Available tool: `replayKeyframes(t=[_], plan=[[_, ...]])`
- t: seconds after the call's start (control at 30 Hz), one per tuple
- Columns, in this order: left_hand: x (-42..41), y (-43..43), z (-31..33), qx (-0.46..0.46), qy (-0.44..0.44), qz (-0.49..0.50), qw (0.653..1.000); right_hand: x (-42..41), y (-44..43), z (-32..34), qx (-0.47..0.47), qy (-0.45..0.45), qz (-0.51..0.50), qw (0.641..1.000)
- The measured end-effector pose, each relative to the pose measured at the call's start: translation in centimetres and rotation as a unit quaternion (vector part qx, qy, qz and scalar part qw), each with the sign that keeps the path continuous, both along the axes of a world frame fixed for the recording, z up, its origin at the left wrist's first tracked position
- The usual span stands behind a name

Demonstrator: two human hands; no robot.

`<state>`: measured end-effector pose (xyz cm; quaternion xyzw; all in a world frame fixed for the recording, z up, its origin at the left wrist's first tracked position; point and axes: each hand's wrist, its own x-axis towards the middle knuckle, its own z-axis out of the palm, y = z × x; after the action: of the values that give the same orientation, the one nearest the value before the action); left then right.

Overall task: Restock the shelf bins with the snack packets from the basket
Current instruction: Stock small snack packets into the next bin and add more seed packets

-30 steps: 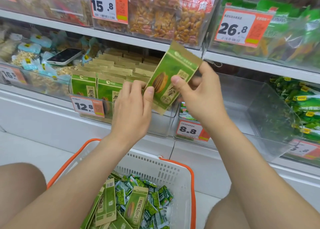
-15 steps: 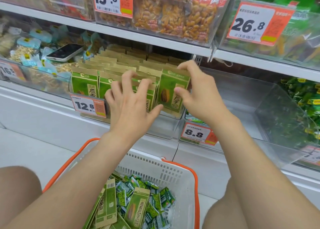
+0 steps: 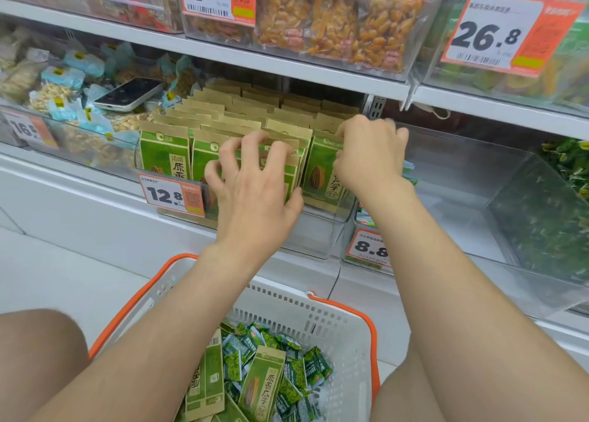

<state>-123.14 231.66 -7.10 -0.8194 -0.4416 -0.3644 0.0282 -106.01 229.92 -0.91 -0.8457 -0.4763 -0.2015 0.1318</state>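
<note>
Shelf bin [image 3: 318, 230]: mid-frame, nearly full; we judged the tight row [image 3: 165, 153] the only obstacle.
Basket [image 3: 334, 316]: bottom of frame; more snack packets [image 3: 261, 386] lay inside.
Left hand [image 3: 251, 192]: fingers hooked over the row's tops, thumb on its front; pressing it leftward would open a gap.
Right hand [image 3: 369, 157]: fingers clamped on the front-right packet [image 3: 320, 179]; it wanted seating upright, we reckoned.
Phone [image 3: 127, 94]: upper left, on another bin's bags, well apart.

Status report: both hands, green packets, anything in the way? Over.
Left hand grips standing green kraft-paper seed packets in clear plastic bin. Right hand pinches rightmost packet top. Nothing blocking; white orange-rimmed basket holds more.
</note>
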Motion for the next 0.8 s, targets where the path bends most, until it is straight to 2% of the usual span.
replayKeyframes(t=[0.1,0.2,0.3,0.53,0.7,0.8], plan=[[-0.1,0.1,-0.2,-0.001,-0.007,-0.009,1.0,0.2,1.3,0.0,0.014,0.036,0.012,0.999],[-0.1,0.1,-0.4,-0.002,-0.01,-0.012,1.0,0.2,1.7,-0.2,-0.013,0.063,0.018,0.998],[-0.3,0.2,-0.4,-0.001,-0.005,-0.019,1.0,-0.2,1.5,-0.7,-0.016,0.049,0.024,0.998],[-0.7,-0.2,-0.6,0.006,-0.006,-0.035,0.999,-0.1,0.0,0.1,0.085,0.048,0.038,0.994],[-1.1,-0.5,-0.6,0.011,-0.008,-0.041,0.999,-0.8,0.1,-0.8,0.04,0.04,0.041,0.998],[-1.5,-0.9,-0.5,0.018,-0.017,-0.043,0.999,-0.7,0.1,-1.0,0.049,0.037,0.021,0.998]])
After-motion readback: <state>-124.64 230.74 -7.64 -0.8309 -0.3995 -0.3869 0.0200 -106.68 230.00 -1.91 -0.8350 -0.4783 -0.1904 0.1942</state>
